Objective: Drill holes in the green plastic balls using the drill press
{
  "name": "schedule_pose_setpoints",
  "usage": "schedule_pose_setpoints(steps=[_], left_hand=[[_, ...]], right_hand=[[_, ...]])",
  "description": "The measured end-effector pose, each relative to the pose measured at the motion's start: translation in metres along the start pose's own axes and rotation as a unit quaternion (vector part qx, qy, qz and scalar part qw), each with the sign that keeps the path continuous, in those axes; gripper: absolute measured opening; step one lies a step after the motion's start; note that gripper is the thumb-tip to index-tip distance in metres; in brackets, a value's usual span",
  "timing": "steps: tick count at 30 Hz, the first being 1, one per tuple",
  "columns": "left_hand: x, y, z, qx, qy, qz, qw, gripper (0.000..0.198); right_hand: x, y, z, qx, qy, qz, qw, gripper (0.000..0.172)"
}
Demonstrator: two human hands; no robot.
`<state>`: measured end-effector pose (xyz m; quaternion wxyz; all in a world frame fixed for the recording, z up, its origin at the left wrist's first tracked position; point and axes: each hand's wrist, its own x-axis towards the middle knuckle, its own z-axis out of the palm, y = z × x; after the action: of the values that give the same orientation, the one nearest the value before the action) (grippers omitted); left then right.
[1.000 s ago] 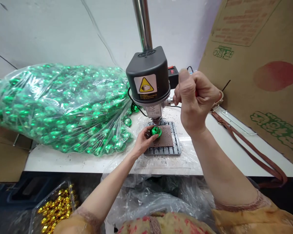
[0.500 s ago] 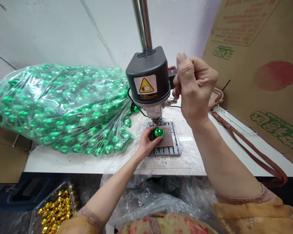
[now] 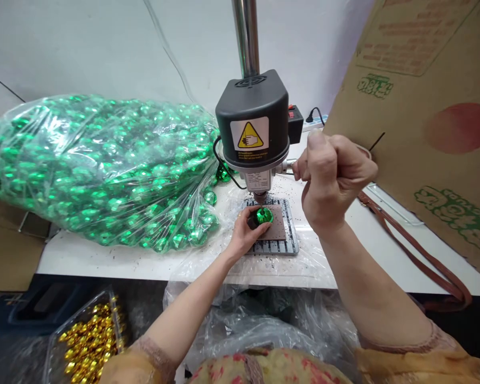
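My left hand (image 3: 246, 233) pinches a shiny green faceted ball (image 3: 265, 215) between thumb and fingers. A dark piece shows beside the ball, partly covered by my fingers. The ball sits on a brown pad (image 3: 279, 229) over the slotted metal base (image 3: 293, 242), right under the tip of a small black drill press (image 3: 252, 117). Whether the bit touches the ball I cannot tell. My right hand (image 3: 334, 181) is closed in a fist at the right of the press, around its feed lever (image 3: 290, 165); most of the lever is hidden inside the fist.
A clear bag of green balls (image 3: 116, 176) fills the left of the white table (image 3: 116, 264). A clear box of gold balls (image 3: 90, 341) stands below, at the left. Cardboard (image 3: 436, 117) and a brown strap (image 3: 416, 248) are at the right. Dark shavings dot the base.
My right fist has come down beside the press. My left hand still holds the green ball under the drill. The view has shifted slightly.
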<state>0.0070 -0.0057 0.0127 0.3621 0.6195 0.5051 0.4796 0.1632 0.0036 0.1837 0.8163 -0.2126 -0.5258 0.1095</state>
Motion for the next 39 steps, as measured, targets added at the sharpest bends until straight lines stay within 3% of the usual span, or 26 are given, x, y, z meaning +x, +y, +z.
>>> schedule_pose_setpoints(steps=[7,29,39], left_hand=[[0.000,-0.001,0.001,0.004,0.004,0.008,1.000,0.048],[-0.001,-0.003,0.001,0.002,0.002,0.020,1.000,0.049],[0.000,-0.004,0.001,-0.003,0.004,0.022,1.000,0.050]], right_hand=[[-0.015,0.012,-0.005,-0.032,0.024,-0.041,0.998,0.058],[-0.030,0.029,-0.016,0.034,0.000,-0.167,0.985,0.048],[-0.039,0.033,-0.020,0.057,-0.019,-0.193,0.979,0.046]])
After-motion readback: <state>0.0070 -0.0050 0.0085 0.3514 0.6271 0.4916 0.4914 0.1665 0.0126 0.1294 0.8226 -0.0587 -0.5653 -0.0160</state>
